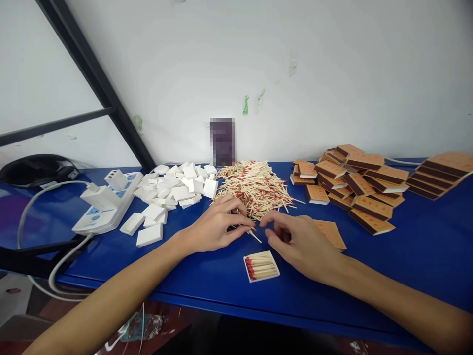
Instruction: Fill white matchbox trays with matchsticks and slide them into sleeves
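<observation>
My left hand [224, 224] is at the front of a large heap of loose matches [254, 185], its thumb and fingertips pinched on a couple of red-tipped matches [256, 237]. Facing it from the right, my right hand [295, 241] has its thumb and forefinger apart, with nothing visible between them. Its other fingers curl under, partly out of sight. Just in front of both hands lies a white matchbox tray [277, 269], filled with a layer of matches whose red heads point left. An orange matchbox sleeve [330, 234] rests flat beyond my right wrist.
White matchbox trays [150, 235] are piled on the left, beside a power strip [111, 212] with plugged-in chargers and cables. Orange matchbox sleeves [364, 185] are heaped on the right, with a stack [439, 172] farther right. A white wall [332, 74] backs the blue table [207, 286].
</observation>
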Motion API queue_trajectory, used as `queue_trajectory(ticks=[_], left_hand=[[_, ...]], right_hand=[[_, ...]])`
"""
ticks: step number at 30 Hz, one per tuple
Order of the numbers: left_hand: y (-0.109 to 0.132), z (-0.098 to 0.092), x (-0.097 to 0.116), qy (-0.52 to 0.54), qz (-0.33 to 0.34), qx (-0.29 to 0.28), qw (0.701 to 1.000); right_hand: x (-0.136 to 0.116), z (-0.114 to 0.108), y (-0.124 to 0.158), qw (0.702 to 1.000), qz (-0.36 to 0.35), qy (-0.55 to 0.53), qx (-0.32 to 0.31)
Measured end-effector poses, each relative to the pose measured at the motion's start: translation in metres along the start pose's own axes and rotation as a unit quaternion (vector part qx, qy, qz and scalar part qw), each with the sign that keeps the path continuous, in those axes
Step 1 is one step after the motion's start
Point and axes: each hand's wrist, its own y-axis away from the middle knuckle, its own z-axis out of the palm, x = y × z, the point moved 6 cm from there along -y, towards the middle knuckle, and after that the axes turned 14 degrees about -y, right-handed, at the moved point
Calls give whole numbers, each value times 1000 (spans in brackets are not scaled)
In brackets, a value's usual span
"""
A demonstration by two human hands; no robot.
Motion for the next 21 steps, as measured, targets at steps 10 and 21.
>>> queue_trajectory(ticks=[10, 21], left_hand=[[-2, -8, -11, 67, -12, 59, 996], [2, -21, -16, -45, -72, 132, 988]], right_hand=[[-4, 4, -15, 999, -13, -15, -30], [-2, 11, -23, 992, -88, 15, -90]])
